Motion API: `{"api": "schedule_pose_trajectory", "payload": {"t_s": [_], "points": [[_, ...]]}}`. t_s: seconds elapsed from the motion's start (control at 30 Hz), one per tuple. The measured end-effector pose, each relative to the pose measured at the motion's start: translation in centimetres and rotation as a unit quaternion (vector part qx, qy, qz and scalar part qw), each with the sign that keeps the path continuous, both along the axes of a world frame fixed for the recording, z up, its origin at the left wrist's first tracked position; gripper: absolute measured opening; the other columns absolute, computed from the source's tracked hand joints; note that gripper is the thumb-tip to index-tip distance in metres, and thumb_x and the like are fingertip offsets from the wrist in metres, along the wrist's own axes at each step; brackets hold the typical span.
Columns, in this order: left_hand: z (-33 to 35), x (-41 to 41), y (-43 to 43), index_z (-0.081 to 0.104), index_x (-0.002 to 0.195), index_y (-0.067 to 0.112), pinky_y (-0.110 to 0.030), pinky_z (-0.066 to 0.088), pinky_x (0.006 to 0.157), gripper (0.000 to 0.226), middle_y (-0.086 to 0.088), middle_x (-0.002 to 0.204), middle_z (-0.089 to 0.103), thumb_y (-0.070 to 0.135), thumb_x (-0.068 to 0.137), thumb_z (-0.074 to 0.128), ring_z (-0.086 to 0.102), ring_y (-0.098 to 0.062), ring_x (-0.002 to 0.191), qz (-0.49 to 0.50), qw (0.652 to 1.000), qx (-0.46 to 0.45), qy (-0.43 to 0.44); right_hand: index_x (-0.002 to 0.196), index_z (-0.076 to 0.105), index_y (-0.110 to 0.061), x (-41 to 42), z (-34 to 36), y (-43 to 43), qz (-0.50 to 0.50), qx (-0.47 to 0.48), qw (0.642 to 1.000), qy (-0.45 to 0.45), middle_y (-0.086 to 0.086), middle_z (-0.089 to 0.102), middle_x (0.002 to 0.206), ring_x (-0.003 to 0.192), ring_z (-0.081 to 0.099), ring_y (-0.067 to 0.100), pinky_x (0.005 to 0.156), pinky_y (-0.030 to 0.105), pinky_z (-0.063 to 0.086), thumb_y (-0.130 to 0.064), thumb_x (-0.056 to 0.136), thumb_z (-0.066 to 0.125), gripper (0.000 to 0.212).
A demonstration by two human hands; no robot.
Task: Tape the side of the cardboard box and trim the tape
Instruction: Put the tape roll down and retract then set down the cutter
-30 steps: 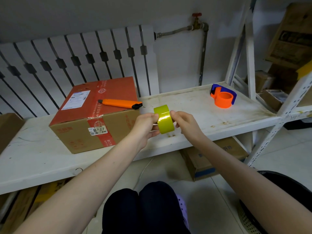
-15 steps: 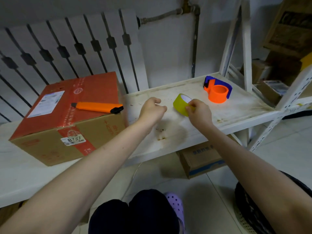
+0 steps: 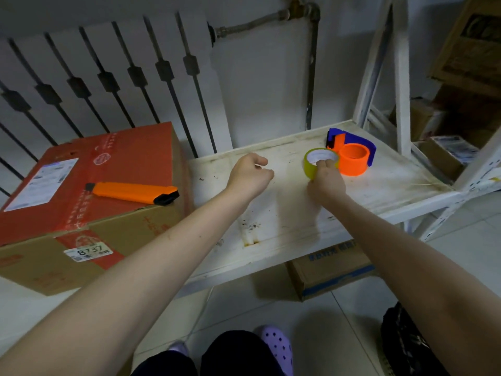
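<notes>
The yellow tape roll (image 3: 320, 162), held between both hands in front of the cardboard box (image 3: 89, 202) a second ago, has been carried to the right along the white shelf (image 3: 284, 213) and is now set flat just beside the orange dispenser (image 3: 352, 156), pinched at its rim by the right hand (image 3: 326, 180). The left hand (image 3: 250, 175) has been withdrawn and is loosely curled on nothing, between box and roll. No strip appears drawn yet, so taping is judged not begun; the orange knife (image 3: 132, 191) lies on the box top.
</notes>
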State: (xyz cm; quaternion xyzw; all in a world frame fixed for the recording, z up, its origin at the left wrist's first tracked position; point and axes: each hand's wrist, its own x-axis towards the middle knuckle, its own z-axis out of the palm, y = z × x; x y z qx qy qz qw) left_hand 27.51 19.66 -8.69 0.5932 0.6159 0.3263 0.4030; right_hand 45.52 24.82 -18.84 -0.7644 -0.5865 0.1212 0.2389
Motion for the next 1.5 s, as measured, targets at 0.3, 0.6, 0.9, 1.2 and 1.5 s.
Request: {"api": "schedule_pose_trajectory", "payload": {"t_s": [0.3, 0.6, 0.9, 1.2, 1.5], "points": [[4.5, -3.8, -3.5, 0.063, 0.105, 0.016, -0.025, 0.042, 0.071, 0.024, 0.001, 0.096, 0.058, 0.008, 0.084, 0.055, 0.054, -0.014, 0.082, 0.052, 0.992, 0.117, -0.022, 0.115, 0.059, -0.011, -11.0, 6.8, -5.8, 0.179, 0.175, 0.956, 0.151, 0.006, 0.059, 0.119, 0.094, 0.062, 0.024, 0.082, 0.029, 0.048, -0.009, 0.086, 0.051, 0.031], [6.8, -13.3, -6.3, 0.061, 0.087, 0.023, -0.033, 0.049, 0.071, 0.021, 0.001, 0.092, 0.062, 0.004, 0.081, 0.052, 0.060, -0.021, 0.091, 0.212, 0.963, 0.166, -0.008, 0.126, 0.051, -0.025, -20.5, 10.3, -9.0, 0.335, 0.128, 0.931, 0.069, 0.006, 0.056, 0.118, 0.105, 0.055, 0.026, 0.086, 0.043, 0.050, -0.044, 0.088, 0.052, 0.042], [4.7, -17.1, -9.0, 0.053, 0.086, 0.013, -0.030, 0.047, 0.058, 0.010, -0.006, 0.075, 0.058, 0.007, 0.090, 0.046, 0.057, -0.020, 0.066, 0.221, 0.970, 0.089, -0.052, 0.096, 0.064, -0.011, -20.8, 10.7, -10.7, 0.290, 0.166, 0.942, 0.036, 0.005, 0.060, 0.073, 0.065, 0.058, 0.023, 0.053, 0.031, 0.042, -0.027, 0.096, 0.045, 0.025], [4.0, -13.3, -9.9, 0.054, 0.100, 0.010, -0.034, 0.054, 0.084, 0.023, -0.005, 0.092, 0.064, 0.032, 0.097, 0.047, 0.066, -0.022, 0.087, 0.154, 0.955, 0.026, -0.251, 0.105, 0.054, 0.002, -16.7, 10.8, -15.8, 0.171, -0.087, 0.719, 0.668, 0.017, 0.061, 0.078, 0.070, 0.062, 0.021, 0.070, 0.026, 0.054, -0.013, 0.099, 0.033, 0.027], [3.8, -10.8, -10.9, 0.064, 0.091, 0.008, -0.027, 0.056, 0.068, 0.017, -0.009, 0.088, 0.068, 0.014, 0.095, 0.049, 0.068, -0.016, 0.071, 0.119, 0.952, 0.038, -0.279, 0.091, 0.060, -0.011, -15.3, 10.8, -17.8, 0.213, -0.058, 0.828, 0.515, 0.005, 0.059, 0.062, 0.052, 0.055, 0.013, 0.056, 0.025, 0.048, -0.040, 0.099, 0.035, 0.039]]}}
